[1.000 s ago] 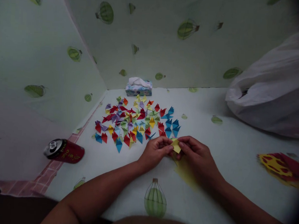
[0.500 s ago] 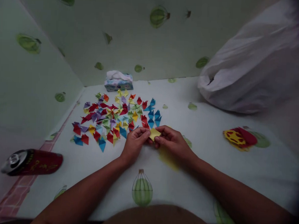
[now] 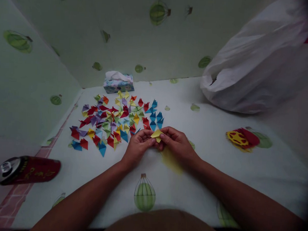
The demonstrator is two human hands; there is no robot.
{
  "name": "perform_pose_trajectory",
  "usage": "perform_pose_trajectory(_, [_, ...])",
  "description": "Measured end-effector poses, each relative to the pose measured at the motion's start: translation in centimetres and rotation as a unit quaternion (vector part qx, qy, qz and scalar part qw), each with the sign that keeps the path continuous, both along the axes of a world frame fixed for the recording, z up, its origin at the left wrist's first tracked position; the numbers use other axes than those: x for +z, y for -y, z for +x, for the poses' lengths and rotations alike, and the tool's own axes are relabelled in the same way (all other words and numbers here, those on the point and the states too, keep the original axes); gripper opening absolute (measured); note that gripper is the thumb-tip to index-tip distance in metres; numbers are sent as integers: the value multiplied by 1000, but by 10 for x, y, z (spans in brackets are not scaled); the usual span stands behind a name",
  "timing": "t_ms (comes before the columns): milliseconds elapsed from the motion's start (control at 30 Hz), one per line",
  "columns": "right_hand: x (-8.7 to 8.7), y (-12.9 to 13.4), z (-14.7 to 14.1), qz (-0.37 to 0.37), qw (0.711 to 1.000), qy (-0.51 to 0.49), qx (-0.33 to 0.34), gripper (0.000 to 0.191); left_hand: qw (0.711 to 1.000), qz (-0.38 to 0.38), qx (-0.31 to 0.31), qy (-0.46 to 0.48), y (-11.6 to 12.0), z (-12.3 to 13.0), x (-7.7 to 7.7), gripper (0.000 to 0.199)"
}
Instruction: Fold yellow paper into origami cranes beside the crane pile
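Note:
A small folded piece of yellow paper (image 3: 156,134) is held up between both hands, above the table's near middle. My left hand (image 3: 140,142) has its fingers closed at the paper's left side, with the thumb along its lower edge. My right hand (image 3: 173,141) pinches the right side of it between thumb and forefinger. Just beyond and to the left lie many folded paper cranes (image 3: 113,117) in red, blue, yellow, purple, green and orange. Several blue cranes (image 3: 156,119) stand together at the right of that group. The undersides of the fingers are partly hidden.
A red drink can (image 3: 36,171) stands at the left edge. The tissue box (image 3: 119,84) sits against the back wall. At the back right slumps a large white plastic bag (image 3: 242,78). A red and yellow item (image 3: 242,139) lies on the right of the white table (image 3: 204,196).
The yellow paper has gone from a flat-looking diamond to a tilted shape with a raised edge, the fingers shifting slightly around it. The whole view has moved a little.

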State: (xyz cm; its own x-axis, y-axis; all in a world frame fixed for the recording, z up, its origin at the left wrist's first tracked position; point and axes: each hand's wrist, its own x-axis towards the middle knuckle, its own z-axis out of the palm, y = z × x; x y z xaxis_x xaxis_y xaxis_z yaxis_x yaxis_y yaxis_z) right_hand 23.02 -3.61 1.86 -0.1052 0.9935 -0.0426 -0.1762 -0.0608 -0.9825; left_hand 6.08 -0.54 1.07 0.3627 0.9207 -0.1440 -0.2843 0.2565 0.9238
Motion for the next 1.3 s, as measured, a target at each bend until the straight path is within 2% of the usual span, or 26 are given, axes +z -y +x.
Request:
perform_pose_trajectory(200, [-1,-1,-2,12,999,-34,26,23,999,9,23,-34,2,1,6,36])
perform_pose_trajectory(367, [-3,-1,-2,4,1000,-23,-3,19,998,16,22,-50,4,3,10,35])
perform_pose_trajectory(633, [1,1,-4,-20,999,-44,-9,25,996,38,38,-71,6,2,11,29])
perform_pose_trajectory(833, [-4,-1,-1,-20,999,-39,-24,27,998,29,21,-58,5,2,10,34])
perform_pose_trajectory(967, [-4,-1,-1,-6,999,-26,-21,26,998,22,28,-61,5,2,10,33])
perform_pose_trajectory(1100, [-2,1,-3,41,998,-34,-35,31,996,31,40,-77,6,3,11,31])
perform_pose_trajectory(1300, [-2,3,-2,91,992,67,-57,18,993,52,55,-95,10,4,14,27])
